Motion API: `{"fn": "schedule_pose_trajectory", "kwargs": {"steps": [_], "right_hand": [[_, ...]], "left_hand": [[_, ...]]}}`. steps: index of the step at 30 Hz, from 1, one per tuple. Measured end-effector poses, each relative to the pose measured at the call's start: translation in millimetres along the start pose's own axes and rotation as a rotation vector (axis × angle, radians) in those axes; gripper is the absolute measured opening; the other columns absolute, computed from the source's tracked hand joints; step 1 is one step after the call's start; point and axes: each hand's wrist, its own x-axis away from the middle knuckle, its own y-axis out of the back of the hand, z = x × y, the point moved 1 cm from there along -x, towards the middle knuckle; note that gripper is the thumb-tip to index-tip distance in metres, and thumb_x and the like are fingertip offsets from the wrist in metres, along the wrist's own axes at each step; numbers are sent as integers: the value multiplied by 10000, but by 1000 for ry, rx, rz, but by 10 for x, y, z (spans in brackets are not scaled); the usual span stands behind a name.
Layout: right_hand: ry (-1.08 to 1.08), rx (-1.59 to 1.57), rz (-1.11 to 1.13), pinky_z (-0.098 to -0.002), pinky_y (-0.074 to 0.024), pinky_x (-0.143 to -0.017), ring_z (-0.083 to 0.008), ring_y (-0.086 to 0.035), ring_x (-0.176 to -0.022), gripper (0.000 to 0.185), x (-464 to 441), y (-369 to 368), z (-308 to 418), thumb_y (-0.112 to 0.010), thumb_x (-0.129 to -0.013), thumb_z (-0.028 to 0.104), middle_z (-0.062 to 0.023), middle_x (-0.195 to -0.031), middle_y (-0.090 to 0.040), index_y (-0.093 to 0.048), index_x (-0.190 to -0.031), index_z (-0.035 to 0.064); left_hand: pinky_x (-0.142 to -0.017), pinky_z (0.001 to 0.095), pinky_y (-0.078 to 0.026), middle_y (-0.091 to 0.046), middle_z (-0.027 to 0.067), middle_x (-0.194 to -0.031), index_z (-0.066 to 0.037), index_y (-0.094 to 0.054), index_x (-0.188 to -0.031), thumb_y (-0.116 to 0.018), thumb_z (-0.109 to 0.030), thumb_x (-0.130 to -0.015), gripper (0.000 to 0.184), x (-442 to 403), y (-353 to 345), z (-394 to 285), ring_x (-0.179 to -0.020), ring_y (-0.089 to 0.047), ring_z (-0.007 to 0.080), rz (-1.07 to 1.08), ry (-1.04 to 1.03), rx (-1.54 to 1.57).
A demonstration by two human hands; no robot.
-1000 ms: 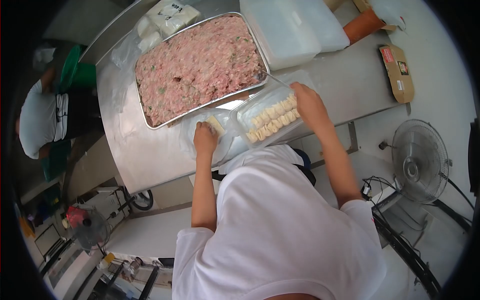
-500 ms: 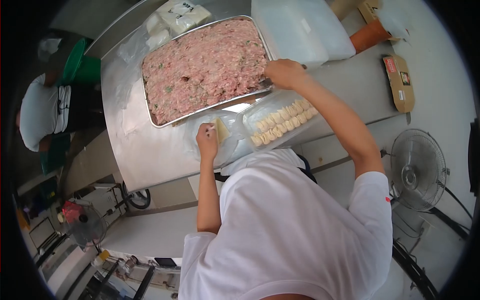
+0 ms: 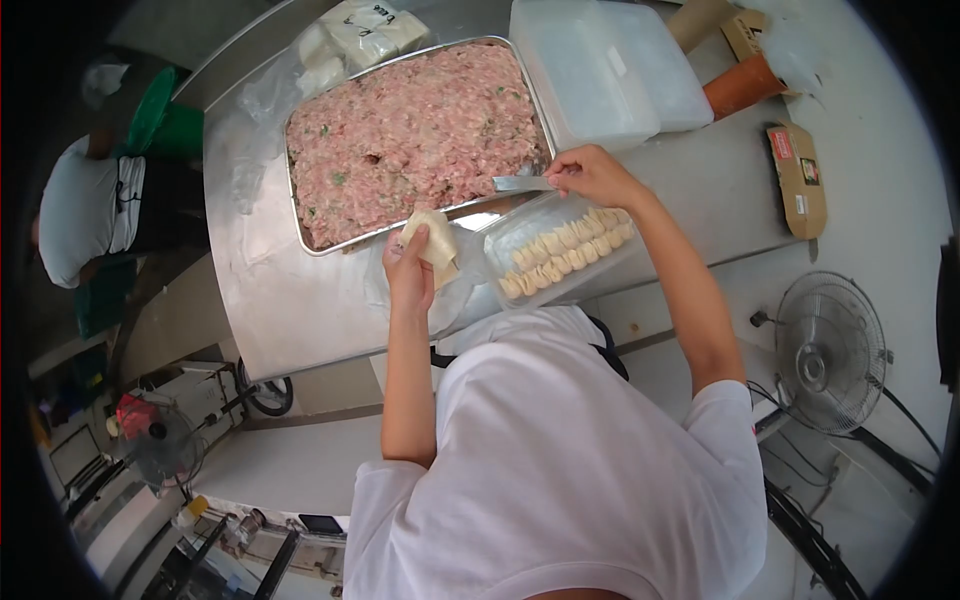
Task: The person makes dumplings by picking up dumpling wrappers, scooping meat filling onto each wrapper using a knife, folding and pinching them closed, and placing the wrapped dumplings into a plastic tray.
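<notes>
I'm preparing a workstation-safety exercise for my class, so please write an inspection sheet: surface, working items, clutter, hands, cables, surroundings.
Surface: metal table, clear plastic near its front edge.
Working items: tray of mince; container with two rows of dumplings.
Clutter: translucent tubs behind the container; wrapped white packages behind the tray; cardboard at the far right.
Hands: left hand holds a wrapper; right hand holds a flat blade at the tray's edge.
Cables: dark cables around the fan at right.
Surroundings: another person beside a green bin.
</notes>
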Motion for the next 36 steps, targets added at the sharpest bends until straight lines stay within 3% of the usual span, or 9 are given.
{"fn": "schedule_pose_trajectory", "kwargs": {"steps": [2, 6, 9, 11, 12, 18, 24, 31, 36], "right_hand": [[-22, -118, -66, -253, -438, -569, -79, -542, -623, 142, 169, -66, 221, -607, -925, 83, -25, -721, -639, -672, -972, -34], [-52, -347, -144, -271, -450, -591, -85, -543, -672, 169, 381, -364, 319, -581, -945, 72, -19, -811, -655, -667, -1053, -24], [149, -174, -326, -305, -496, -684, -122, -634, -772, 181, 536, -745, 428, -602, -895, 65, -51, -868, -664, -688, -1052, 35], [166, 404, -525, -360, -514, -698, -209, -642, -804, 262, 652, -985, 506, -602, -858, 64, -55, -897, -635, -699, -1099, 101], [180, 462, -539, -394, -520, -697, -273, -625, -829, 324, 699, -1054, 523, -596, -818, 53, -67, -940, -608, -716, -1099, 158], [30, 677, -500, -380, -523, -680, -250, -623, -871, 344, 984, -894, 676, -604, -785, 49, -68, -982, -611, -721, -1088, 161], [214, 664, -532, -378, -524, -712, -252, -627, -900, 333, 902, -909, 875, -579, -801, 46, -83, -985, -610, -720, -1086, 144], [98, 647, -391, -417, -529, -737, -285, -639, -916, 304, 775, -512, 610, -535, -832, 47, -111, -965, -618, -663, -1100, 112], [-34, 995, -313, -444, -532, -729, -325, -669, -874, 233, 310, -140, 520, -515, -847, 53, -107, -955, -661, -654, -1029, 92]], "left_hand": [[-943, 392, -527, -604, 152, -1200, 11, -470, -1257, -537, -120, -973, 321, -8, -141, -32, -1108, -616, 247, 9, 6, 59], [-1020, 434, -481, -539, 194, -1293, 56, -400, -1347, -393, -124, -1016, 377, 3, -563, -66, -1194, -565, 311, -9, 68, 176], [-1071, 463, -433, -520, 199, -1314, 58, -409, -1326, -319, -174, -1044, 376, 8, -884, -138, -1247, -520, 328, -5, 176, 352], [-1077, 465, -426, -522, 202, -1310, 55, -421, -1312, -300, -200, -1052, 383, -8, -962, -201, -1243, -520, 328, 17, 209, 441], [-1082, 468, -420, -524, 205, -1307, 52, -432, -1299, -282, -226, -1061, 396, -10, -987, -203, -1239, -521, 327, 40, 245, 528], [-1065, 454, -430, -548, 207, -1253, 54, -464, -1261, -271, -274, -1067, 427, -66, -910, -37, -1185, -548, 310, -156, 161, 457], [-1076, 467, -410, -557, 185, -1233, 63, -441, -1308, -258, -256, -1059, 444, 35, -866, -138, -1198, -525, 322, 17, 201, 424], [-1091, 456, -411, -560, 201, -1255, 81, -473, -1266, -296, -229, -1050, 418, -7, -442, -172, -1197, -542, 309, -161, 122, 500], [-1074, 443, -428, -571, 182, -1247, 79, -485, -1255, -363, -179, -1016, 372, -31, -271, -145, -1189, -549, 302, -78, 193, 485]]}}
